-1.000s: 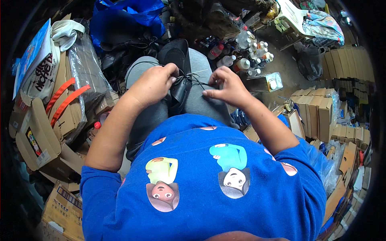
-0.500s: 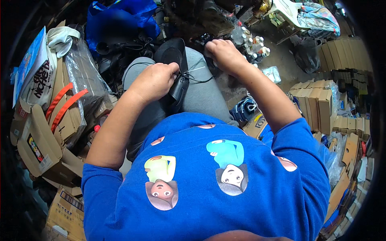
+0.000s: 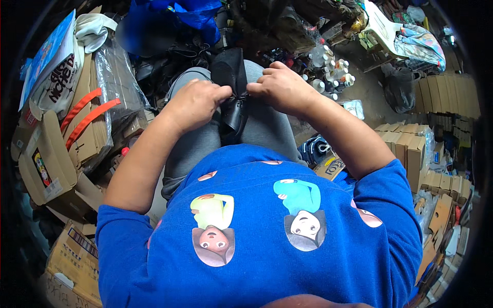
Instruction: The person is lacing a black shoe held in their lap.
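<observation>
A black leather-like shoe (image 3: 233,114) lies lengthwise across my lap, its dark inside turned up at the far end. My left hand (image 3: 197,105) is closed, thumb and fingers pinching at the shoe's left side. On the opposite side my right hand (image 3: 285,88) is closed too, thumb and forefinger pressed together beside the shoe's edge; what they pinch is too small to make out. Between both hands, the middle of the shoe looks gathered, with thin strands there. Grey trousers (image 3: 190,141) cover my legs underneath.
A blue bag (image 3: 197,20) and dark tangled items lie beyond my knees. White-capped bottles (image 3: 336,74) stand on the floor to the right, near a white chair (image 3: 380,31). Cardboard pieces (image 3: 84,138) lean at the left; stacked cardboard (image 3: 403,146) stands at the right.
My right hand has come back from the far right to the shoe's edge. The strands that stretched toward it no longer show taut. My left hand stays at the shoe.
</observation>
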Demonstrator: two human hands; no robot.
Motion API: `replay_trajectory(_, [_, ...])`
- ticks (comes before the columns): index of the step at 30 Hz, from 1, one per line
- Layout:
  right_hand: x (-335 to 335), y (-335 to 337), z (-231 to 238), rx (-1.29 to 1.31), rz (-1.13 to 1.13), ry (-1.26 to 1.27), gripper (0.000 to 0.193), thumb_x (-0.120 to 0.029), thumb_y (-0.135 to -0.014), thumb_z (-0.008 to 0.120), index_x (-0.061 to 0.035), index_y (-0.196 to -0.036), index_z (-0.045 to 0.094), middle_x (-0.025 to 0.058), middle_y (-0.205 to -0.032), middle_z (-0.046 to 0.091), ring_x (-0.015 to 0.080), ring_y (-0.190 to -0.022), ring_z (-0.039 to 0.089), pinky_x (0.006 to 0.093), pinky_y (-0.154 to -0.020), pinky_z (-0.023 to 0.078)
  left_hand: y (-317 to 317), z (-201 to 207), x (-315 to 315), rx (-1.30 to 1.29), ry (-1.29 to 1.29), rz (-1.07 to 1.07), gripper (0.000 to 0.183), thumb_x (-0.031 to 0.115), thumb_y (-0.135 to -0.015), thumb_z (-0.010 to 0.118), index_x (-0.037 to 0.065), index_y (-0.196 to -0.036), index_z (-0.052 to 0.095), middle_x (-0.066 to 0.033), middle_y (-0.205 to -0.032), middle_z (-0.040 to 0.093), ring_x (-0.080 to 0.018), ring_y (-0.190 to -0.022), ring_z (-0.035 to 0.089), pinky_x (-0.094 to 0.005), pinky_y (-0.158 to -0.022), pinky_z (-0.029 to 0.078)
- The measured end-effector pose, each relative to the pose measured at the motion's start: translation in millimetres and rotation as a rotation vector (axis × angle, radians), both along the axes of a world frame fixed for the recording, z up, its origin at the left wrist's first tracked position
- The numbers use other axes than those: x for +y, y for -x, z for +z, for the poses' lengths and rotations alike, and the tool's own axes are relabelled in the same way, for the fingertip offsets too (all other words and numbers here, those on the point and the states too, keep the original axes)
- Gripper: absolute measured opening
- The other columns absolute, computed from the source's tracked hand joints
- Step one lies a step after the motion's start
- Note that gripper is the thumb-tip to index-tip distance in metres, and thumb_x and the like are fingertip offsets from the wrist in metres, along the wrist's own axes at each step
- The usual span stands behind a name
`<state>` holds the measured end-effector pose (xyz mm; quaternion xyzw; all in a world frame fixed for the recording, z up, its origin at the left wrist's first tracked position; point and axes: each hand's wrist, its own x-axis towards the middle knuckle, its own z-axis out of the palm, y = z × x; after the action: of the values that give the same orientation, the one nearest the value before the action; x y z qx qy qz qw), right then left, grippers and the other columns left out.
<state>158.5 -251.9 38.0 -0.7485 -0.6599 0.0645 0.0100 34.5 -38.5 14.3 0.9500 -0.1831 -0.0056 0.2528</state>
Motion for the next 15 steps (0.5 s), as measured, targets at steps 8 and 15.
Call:
replay_trajectory(8, [-63.9, -36.3, -3.5, 0.319, -0.404, -0.151, 0.006, -0.016, -0.078, 0.067, -0.0116, -0.082, 0.066, 0.004, -0.077, 0.066, 0.0187, -0.071, 0.061, 0.0295, -0.066, 0.045, 84.9, 27.6, 72.8, 0.005, 0.161, 0.484, 0.012, 0.001, -0.077, 0.061, 0.005, -0.089, 0.061, -0.0077, -0.076, 0.059, -0.0202, -0.07, 0.057, -0.0312, -0.065, 0.044])
replay_trajectory(15, [29.4, 7.8, 6.4, 1.713, -0.496, -0.81, 0.024, -0.028, -0.093, 0.058, -0.0059, -0.1, 0.061, 0.0061, -0.087, 0.065, 0.0125, -0.076, 0.059, 0.0254, -0.072, 0.046, 16.6, 73.1, -11.5, 0.058, 1.284, -0.014, 0.015, 0.017, -0.088, 0.063, 0.003, -0.085, 0.06, -0.0074, -0.085, 0.064, -0.0157, -0.084, 0.062, -0.0288, -0.076, 0.049])
